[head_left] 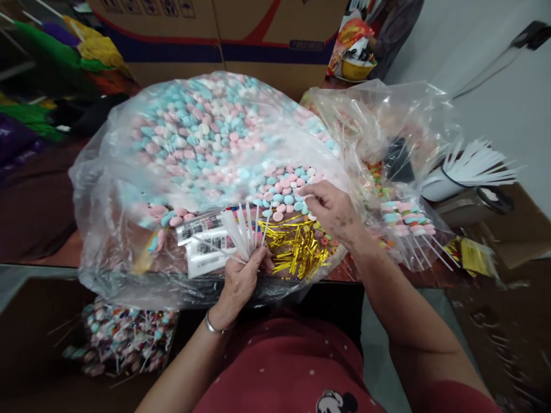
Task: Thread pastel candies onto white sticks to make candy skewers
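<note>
My left hand [243, 278] is closed around a fan of white lollipop sticks [247, 229] that point away from me. Over the front of a pile of pink, blue and white marshmallows [282, 192], my right hand [333, 209] has its fingers pinched together at the pile's right side. Whatever sits between those fingertips is too small to make out. Gold twist ties [301, 252] lie in a heap just right of the left hand. Printed white packets [210, 249] are beside that hand on the left. Small coloured gummy rings [325, 238] lie beneath my right wrist.
A large clear plastic bag [103, 172] surrounds the marshmallows. Filled candy skewers [407, 218] rest at the right, near a container of white sticks [477, 166]. A cardboard box [275, 34] stands behind. Finished-looking sweets [129, 338] fill a box below left.
</note>
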The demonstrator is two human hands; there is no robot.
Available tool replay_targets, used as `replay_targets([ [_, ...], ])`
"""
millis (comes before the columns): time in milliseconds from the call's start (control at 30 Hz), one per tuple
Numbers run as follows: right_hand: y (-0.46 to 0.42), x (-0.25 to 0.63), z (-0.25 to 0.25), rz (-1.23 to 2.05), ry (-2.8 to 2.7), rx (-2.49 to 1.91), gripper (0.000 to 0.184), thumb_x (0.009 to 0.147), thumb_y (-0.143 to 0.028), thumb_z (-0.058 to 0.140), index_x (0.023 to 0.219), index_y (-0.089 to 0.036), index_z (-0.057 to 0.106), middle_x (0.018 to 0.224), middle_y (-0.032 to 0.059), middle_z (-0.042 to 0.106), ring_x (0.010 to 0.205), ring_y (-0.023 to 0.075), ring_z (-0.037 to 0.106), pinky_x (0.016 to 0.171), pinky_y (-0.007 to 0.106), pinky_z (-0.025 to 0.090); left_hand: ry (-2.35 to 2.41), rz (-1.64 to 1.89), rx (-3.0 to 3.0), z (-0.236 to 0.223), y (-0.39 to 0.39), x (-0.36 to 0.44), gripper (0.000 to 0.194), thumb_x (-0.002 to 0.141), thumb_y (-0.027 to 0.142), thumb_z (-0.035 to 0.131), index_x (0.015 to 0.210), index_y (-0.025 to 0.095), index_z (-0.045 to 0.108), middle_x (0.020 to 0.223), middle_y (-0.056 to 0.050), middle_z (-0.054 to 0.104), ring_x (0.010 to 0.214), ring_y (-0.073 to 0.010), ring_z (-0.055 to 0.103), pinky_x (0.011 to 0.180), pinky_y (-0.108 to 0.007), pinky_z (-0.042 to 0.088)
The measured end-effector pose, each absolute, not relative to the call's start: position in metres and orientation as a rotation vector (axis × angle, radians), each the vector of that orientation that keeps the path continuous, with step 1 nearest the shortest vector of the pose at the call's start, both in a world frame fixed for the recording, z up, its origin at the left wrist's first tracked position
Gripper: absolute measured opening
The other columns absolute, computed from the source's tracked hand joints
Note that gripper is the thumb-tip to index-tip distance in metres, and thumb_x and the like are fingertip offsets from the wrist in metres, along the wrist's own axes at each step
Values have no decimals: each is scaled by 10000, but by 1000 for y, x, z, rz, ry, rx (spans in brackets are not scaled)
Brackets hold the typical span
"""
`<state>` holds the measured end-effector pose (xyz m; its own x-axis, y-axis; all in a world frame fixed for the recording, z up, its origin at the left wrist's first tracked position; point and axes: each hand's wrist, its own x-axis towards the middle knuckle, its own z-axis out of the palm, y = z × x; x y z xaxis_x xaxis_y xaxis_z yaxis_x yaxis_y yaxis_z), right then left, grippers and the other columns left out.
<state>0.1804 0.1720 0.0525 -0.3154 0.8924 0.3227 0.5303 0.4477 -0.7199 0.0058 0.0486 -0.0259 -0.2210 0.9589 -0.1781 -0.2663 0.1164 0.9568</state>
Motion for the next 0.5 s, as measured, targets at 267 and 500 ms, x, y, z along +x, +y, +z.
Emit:
replay_targets([
  [267,174,202,43,652,-2177,-1398,291,813,-220,529,1050,-181,694,783,13,632,728,159,553,709,295,439,1338,1282,902,-25,49,2,395,835,457,644,589,149,632,472,11,552,397,-69,456,418,-195,328],
  [500,179,210,24,761,-1966,-1308,249,787,-205,513,957,-184,694,802,6,628,698,142,556,683,289,457,1356,1332,827,-36,52,4,306,834,416,652,684,151,626,529,14,606,337,-51,401,351,-191,262],
])
